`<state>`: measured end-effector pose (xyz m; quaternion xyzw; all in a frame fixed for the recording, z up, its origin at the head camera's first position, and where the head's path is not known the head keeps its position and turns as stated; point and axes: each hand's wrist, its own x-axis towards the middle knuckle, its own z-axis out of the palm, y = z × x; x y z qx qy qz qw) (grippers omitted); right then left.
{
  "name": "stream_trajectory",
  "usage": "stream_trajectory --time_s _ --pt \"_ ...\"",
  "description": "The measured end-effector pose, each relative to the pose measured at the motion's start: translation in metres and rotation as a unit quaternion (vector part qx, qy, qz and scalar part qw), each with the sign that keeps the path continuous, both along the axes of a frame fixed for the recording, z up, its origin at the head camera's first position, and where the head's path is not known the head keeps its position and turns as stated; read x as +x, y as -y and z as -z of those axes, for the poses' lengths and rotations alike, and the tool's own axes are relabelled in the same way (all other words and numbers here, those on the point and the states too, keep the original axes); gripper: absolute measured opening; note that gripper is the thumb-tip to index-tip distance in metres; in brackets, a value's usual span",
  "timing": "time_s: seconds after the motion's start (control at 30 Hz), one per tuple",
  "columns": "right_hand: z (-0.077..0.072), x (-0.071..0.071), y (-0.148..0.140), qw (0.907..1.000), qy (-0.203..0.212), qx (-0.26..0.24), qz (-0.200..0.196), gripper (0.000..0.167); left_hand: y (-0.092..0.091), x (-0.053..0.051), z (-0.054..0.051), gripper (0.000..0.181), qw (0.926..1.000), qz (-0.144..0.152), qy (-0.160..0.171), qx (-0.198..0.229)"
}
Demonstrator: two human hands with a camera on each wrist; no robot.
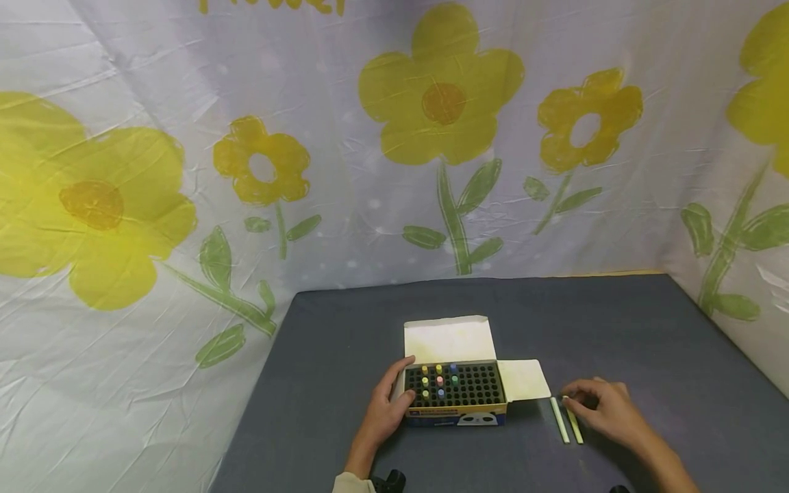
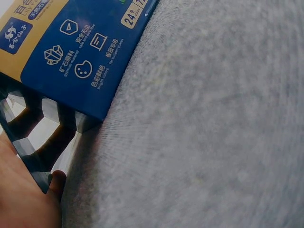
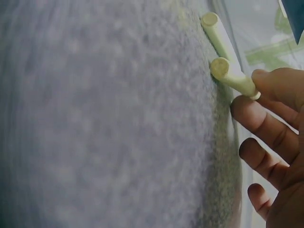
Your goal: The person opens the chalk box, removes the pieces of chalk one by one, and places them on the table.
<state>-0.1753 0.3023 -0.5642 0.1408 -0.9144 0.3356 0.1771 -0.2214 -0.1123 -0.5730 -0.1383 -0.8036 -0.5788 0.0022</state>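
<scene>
An open chalk box stands on the table, its black grid holding several coloured sticks toward the left. My left hand grips the box's left side, thumb at the near corner in the head view. Two pale yellow-green sticks lie right of the box. Thumb and index finger of my right hand pinch the far end of the right-hand stick; its other fingers are loosely bent. The other stick lies close beside it, untouched.
The box's white lid is folded back, and a white side flap extends right toward the sticks. Dark grey cloth covers the table. A flower-printed curtain hangs behind and at both sides.
</scene>
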Motion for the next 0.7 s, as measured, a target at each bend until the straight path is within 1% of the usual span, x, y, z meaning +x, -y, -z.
stream_trajectory --time_s 0.2,0.3,0.47,0.53,0.63,0.7 --pt "0.0007 0.0007 0.0019 0.999 -0.007 0.043 0.012 0.019 0.0001 0.0006 -0.0002 0.061 1.0 -0.004 0.0 -0.006" --pt "0.0 0.0015 0.0032 0.9985 0.002 0.051 0.019 0.02 0.0002 0.0006 -0.0004 0.061 1.0 -0.005 0.0 -0.005" --pt "-0.0028 0.0029 0.0042 0.9984 0.021 0.049 0.021 0.019 0.0001 0.0006 -0.0007 0.061 1.0 -0.002 0.001 0.0" --pt "-0.0034 0.003 0.0039 0.9984 0.021 0.049 0.021 0.019 0.0001 0.0005 -0.0006 0.061 1.0 -0.002 0.001 -0.001" --pt "-0.0061 0.0026 0.0027 0.9987 0.032 0.039 0.012 0.015 -0.0001 0.0002 -0.0004 0.061 1.0 -0.003 0.002 -0.003" --pt "-0.0081 0.0019 0.0022 0.9988 0.031 0.034 0.013 0.012 -0.0002 -0.0001 -0.0002 0.061 1.0 -0.004 0.001 -0.005"
